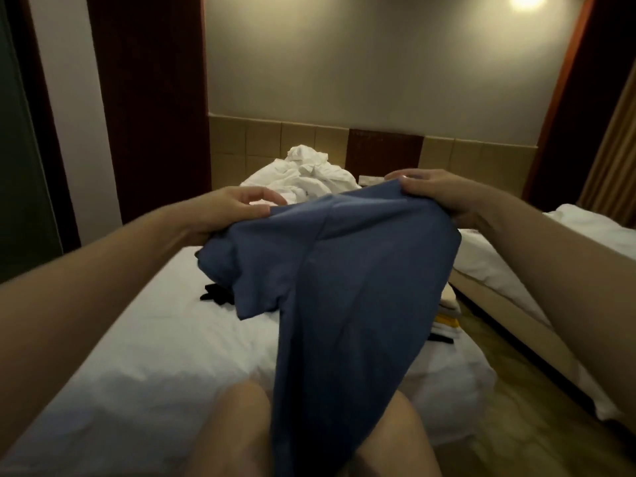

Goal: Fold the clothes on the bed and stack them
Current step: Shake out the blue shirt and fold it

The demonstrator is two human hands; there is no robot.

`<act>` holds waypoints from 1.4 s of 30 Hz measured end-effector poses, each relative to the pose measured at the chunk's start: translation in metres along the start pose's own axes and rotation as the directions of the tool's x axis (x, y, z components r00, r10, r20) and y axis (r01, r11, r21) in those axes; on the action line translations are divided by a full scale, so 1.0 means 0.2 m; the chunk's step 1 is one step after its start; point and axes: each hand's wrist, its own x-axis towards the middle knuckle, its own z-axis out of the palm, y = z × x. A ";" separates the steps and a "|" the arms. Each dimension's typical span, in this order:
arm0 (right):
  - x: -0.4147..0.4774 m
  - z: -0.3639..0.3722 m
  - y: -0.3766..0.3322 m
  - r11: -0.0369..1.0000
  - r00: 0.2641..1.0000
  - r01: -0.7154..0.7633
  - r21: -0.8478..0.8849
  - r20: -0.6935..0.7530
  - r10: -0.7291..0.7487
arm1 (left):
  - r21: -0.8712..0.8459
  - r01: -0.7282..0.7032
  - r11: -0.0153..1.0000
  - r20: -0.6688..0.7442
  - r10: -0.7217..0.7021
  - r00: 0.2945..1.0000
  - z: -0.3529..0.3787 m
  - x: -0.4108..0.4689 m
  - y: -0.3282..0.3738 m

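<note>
Only the head view here, looking down the bed (137,356) from its foot end. The shirt (344,270), a blue tee, is up in the air over the middle of the bed, held by both hands along its top edge. The left hand (234,208) pinches the left end of that edge between thumb and curled fingers. The right hand (437,194) has its fingers wrapped round the right end, with cloth bunched in its palm. The rest of the shirt hangs down toward the camera and drapes between the knees (241,425) at the bottom of the frame. One sleeve flops out to the left, its tip just over the sheet.

Under that sleeve there's a small black item (216,294) lying on the sheet, mostly hidden, so no idea what garment it is. Further up near the headboard (383,149) sits a crumpled white heap (309,173); can't tell if it's clothes or bedding. At the bed's right edge a small stack (447,321) of folded stuff peeks out from behind the shirt, with yellow, white and black layers showing.

A second bed (516,270) runs along the right side, across a narrow strip of floor. A lamp (526,0) glows on the wall at top right. Both forearms are a bit blurry.
</note>
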 end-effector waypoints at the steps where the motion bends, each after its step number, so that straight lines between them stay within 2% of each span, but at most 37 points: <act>1: 0.00 -0.02 0.02 0.995 0.986 -0.093 0.024 0.144 0.089 | 0.040 0.080 0.996 0.090 -0.083 0.992 -0.01 0.02 -0.03; 2: 0.02 -0.03 0.04 0.987 0.957 -0.161 0.003 0.247 0.155 | 0.145 0.141 0.979 0.141 -0.161 0.977 -0.02 0.04 -0.07; 3: 0.05 -0.03 0.07 0.980 0.944 -0.194 -0.040 0.266 0.197 | 0.275 0.183 0.944 0.124 -0.223 0.967 -0.03 0.07 -0.10; 4: 0.09 -0.02 0.10 0.977 0.956 -0.208 -0.053 0.201 0.215 | 0.371 0.197 0.908 0.042 -0.228 0.973 -0.05 0.12 -0.14; 6: 0.21 0.04 0.13 0.991 0.986 -0.127 -0.039 -0.112 0.122 | 0.426 0.167 0.889 -0.172 -0.102 0.980 -0.09 0.24 -0.17; 7: 0.27 0.06 0.13 0.996 0.965 -0.038 -0.075 -0.263 0.017 | 0.453 0.142 0.880 -0.249 -0.028 0.968 -0.10 0.30 -0.17; 8: 0.34 0.07 0.13 0.983 0.917 0.069 -0.168 -0.378 -0.129 | 0.532 0.126 0.838 -0.282 0.035 0.959 -0.11 0.36 -0.15; 9: 0.39 0.07 0.11 0.946 0.838 0.176 -0.271 -0.463 -0.288 | 0.597 0.116 0.794 -0.287 0.076 0.955 -0.11 0.41 -0.13; 10: 0.44 0.07 0.09 0.907 0.746 0.260 -0.332 -0.528 -0.407 | 0.591 0.105 0.800 -0.313 0.107 0.944 -0.13 0.46 -0.11; 12: 0.50 0.03 0.02 0.863 0.612 0.370 -0.344 -0.609 -0.505 | 0.478 0.074 0.875 -0.407 0.146 0.902 -0.18 0.53 -0.01; 15: 0.59 -0.05 -0.11 0.817 0.539 0.360 -0.450 -0.615 -0.576 | 0.463 0.012 0.886 -0.501 0.251 0.828 -0.26 0.64 0.16; 19: 0.72 -0.28 -0.38 0.735 0.444 0.226 -0.639 -0.604 -0.662 | 0.308 -0.099 0.946 -0.577 0.269 0.771 -0.38 0.75 0.39; 21: 0.79 -0.40 -0.53 0.763 0.411 0.165 -0.625 -0.660 -0.629 | 0.422 -0.154 0.893 -0.604 0.404 0.686 -0.45 0.83 0.50; 22: 0.84 -0.45 -0.60 0.770 0.404 0.162 -0.617 -0.671 -0.622 | 0.505 -0.164 0.847 -0.592 0.479 0.648 -0.48 0.86 0.54; 23: 0.88 -0.49 -0.65 0.762 0.424 0.168 -0.626 -0.652 -0.629 | 0.590 -0.149 0.794 -0.552 0.531 0.642 -0.50 0.88 0.57; 25: 0.96 -0.53 -0.71 0.700 0.572 0.185 -0.690 -0.503 -0.647 | 0.705 -0.108 0.701 -0.463 0.570 0.679 -0.52 0.92 0.59; 26: 0.99 -0.54 -0.72 0.660 0.624 0.195 -0.726 -0.427 -0.654 | 0.726 -0.087 0.682 -0.447 0.564 0.694 -0.54 0.94 0.58; 28: 1.02 -0.54 -0.72 0.645 0.619 0.238 -0.726 -0.399 -0.677 | 0.712 -0.102 0.695 -0.459 0.571 0.681 -0.57 0.95 0.57; 29: 1.05 -0.53 -0.72 0.652 0.614 0.253 -0.715 -0.402 -0.679 | 0.719 -0.112 0.685 -0.435 0.571 0.696 -0.57 0.96 0.55; 31: 1.08 -0.50 -0.70 0.665 0.640 0.272 -0.695 -0.385 -0.665 | 0.744 -0.108 0.659 -0.327 0.500 0.801 -0.56 0.97 0.51; 32: 1.09 -0.49 -0.69 0.691 0.652 0.287 -0.663 -0.394 -0.648 | 0.759 -0.101 0.644 -0.309 0.493 0.813 -0.56 0.98 0.50; 34: 1.11 -0.47 -0.68 0.727 0.664 0.304 -0.616 -0.410 -0.626 | 0.785 -0.076 0.615 -0.352 0.544 0.762 -0.58 1.02 0.47; 36: 1.10 -0.47 -0.65 0.715 0.664 0.309 -0.627 -0.396 -0.634 | 0.796 -0.065 0.602 -0.355 0.551 0.755 -0.59 1.03 0.44; 37: 1.10 -0.47 -0.64 0.687 0.677 0.305 -0.659 -0.357 -0.644 | 0.805 -0.061 0.590 -0.346 0.551 0.760 -0.59 1.04 0.43; 39: 1.08 -0.46 -0.60 0.564 0.704 0.282 -0.776 -0.233 -0.671 | 0.804 -0.080 0.590 -0.321 0.542 0.777 -0.56 1.04 0.41; 41: 1.05 -0.46 -0.57 0.452 0.694 0.255 -0.855 -0.163 -0.701 | 0.782 -0.076 0.619 -0.313 0.496 0.810 -0.53 1.05 0.37; 42: 1.04 -0.46 -0.56 0.429 0.682 0.253 -0.867 -0.154 -0.715 | 0.773 -0.065 0.632 -0.315 0.470 0.825 -0.52 1.04 0.35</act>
